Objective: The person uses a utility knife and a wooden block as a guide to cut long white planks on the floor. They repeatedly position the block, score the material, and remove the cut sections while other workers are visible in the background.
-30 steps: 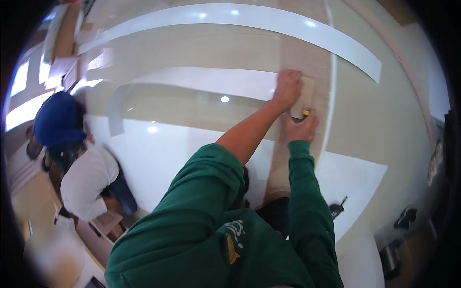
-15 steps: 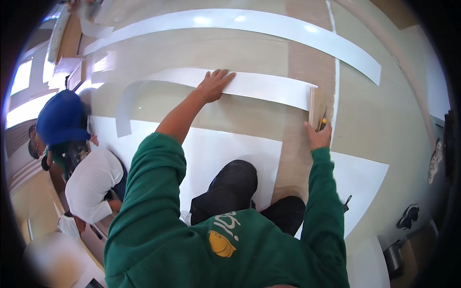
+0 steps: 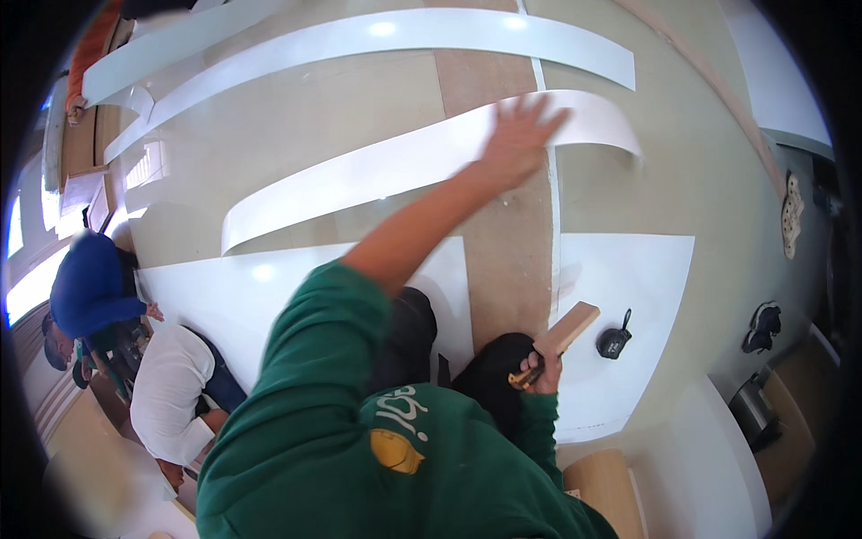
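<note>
My left hand (image 3: 523, 144), slightly smeared by motion, stretches forward with its fingers spread over a white flexible strip (image 3: 359, 182). Whether its palm presses on the strip I cannot tell. The strip lies slantwise on the floor, and its right end bows up and curls over. Close to my right knee, my right hand (image 3: 546, 375) is closed around a flat wooden block (image 3: 569, 328) and a yellow-and-black utility knife (image 3: 524, 378). Both stick out of the same grip.
A longer white strip (image 3: 305, 52) curves across the far floor. White sheets (image 3: 628, 265) lie on both sides of my knees, a black tape measure (image 3: 614, 341) on the right one. Two people, in blue (image 3: 90, 283) and white (image 3: 172, 386), crouch at left. A shoe (image 3: 762, 327) lies at right.
My left hand has swung right and forward, and the strip has shifted right, its right end now curled. My right hand has drawn back toward my knee with the block and knife.
</note>
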The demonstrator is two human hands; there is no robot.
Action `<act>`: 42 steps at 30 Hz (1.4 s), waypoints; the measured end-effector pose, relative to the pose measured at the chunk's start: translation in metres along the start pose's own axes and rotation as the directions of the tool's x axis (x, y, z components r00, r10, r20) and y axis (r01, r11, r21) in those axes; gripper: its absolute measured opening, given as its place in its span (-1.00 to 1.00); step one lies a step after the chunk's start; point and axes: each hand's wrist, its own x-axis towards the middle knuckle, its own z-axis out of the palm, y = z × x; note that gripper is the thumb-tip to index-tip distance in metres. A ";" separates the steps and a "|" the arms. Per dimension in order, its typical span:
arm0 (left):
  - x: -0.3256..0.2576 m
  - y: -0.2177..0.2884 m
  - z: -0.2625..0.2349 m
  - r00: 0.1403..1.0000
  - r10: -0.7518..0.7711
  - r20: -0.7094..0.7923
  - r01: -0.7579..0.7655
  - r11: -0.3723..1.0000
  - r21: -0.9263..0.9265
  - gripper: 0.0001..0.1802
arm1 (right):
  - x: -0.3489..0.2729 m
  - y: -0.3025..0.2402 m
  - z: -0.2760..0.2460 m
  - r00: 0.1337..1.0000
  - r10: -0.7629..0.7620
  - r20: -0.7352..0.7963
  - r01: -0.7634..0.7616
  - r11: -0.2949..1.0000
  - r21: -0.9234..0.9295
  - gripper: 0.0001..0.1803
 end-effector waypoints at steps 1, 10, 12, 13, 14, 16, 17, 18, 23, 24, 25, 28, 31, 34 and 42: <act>0.016 0.028 0.021 0.996 0.054 -0.071 -0.055 0.998 -0.012 -0.31 | -0.002 0.001 0.002 1.000 0.003 -0.018 -0.003 1.000 -0.030 -0.62; 0.008 0.089 0.096 0.986 0.085 0.147 -0.037 0.954 -0.298 0.08 | 0.004 0.003 0.004 0.990 -0.110 -0.084 0.098 0.987 -0.130 -0.59; -0.027 0.028 0.071 0.977 0.092 0.190 -0.054 0.979 -0.196 0.10 | 0.003 0.004 0.003 0.992 -0.092 -0.091 0.083 0.991 -0.104 -0.57; -0.046 -0.008 0.057 0.975 0.016 0.223 0.019 0.988 -0.155 0.10 | 0.001 0.003 0.007 0.988 -0.118 -0.103 0.106 0.987 -0.117 -0.55; -0.074 -0.057 0.047 0.980 -0.044 0.194 0.053 0.998 -0.038 0.14 | 0.000 0.001 0.015 0.984 -0.142 -0.104 0.128 0.984 -0.126 -0.54; -0.105 -0.090 0.005 0.943 -0.182 0.277 0.134 0.974 0.184 0.14 | 0.004 -0.002 0.021 0.981 -0.162 -0.109 0.141 0.974 -0.178 -0.52; -0.117 -0.101 -0.005 0.928 -0.180 0.327 0.129 0.977 0.171 0.14 | 0.005 -0.003 0.019 0.983 -0.148 -0.105 0.122 0.968 -0.217 -0.51; -0.122 -0.108 -0.008 0.941 -0.138 0.310 0.091 0.983 0.161 0.12 | 0.005 -0.003 0.020 0.986 -0.134 -0.103 0.104 0.961 -0.255 -0.51; -0.120 -0.111 -0.011 0.972 -0.037 0.231 0.013 0.994 0.104 -0.05 | 0.015 0.005 0.031 0.983 -0.138 -0.125 0.109 0.970 -0.217 -0.57; -0.120 -0.110 -0.010 0.976 -0.017 0.217 -0.006 0.995 0.104 -0.09 | 0.021 0.009 0.033 0.973 -0.194 -0.122 0.167 0.966 -0.199 -0.58; -0.120 -0.111 -0.011 0.978 -0.001 0.209 -0.024 0.993 0.117 -0.13 | 0.024 0.004 0.046 0.974 -0.191 -0.123 0.153 0.951 -0.269 -0.55; -0.113 -0.115 -0.015 0.978 0.047 0.205 -0.058 0.997 0.047 -0.17 | 0.044 -0.012 0.083 0.928 -0.364 -0.071 0.272 0.798 -0.538 -0.42; -0.097 -0.114 -0.020 0.980 0.075 0.183 -0.081 0.996 0.025 -0.19 | 0.083 -0.008 0.100 0.796 -0.598 0.090 0.466 0.511 -0.722 -0.28; -0.080 -0.110 -0.015 0.990 0.069 0.125 -0.072 0.997 0.026 -0.19 | 0.097 -0.029 0.139 0.864 -0.497 0.078 0.405 0.594 -0.695 -0.22; -0.084 -0.117 0.027 0.993 -0.114 -0.021 0.115 0.991 0.067 -0.33 | 0.158 -0.060 0.222 0.677 -0.704 0.216 0.620 0.386 -0.683 -0.21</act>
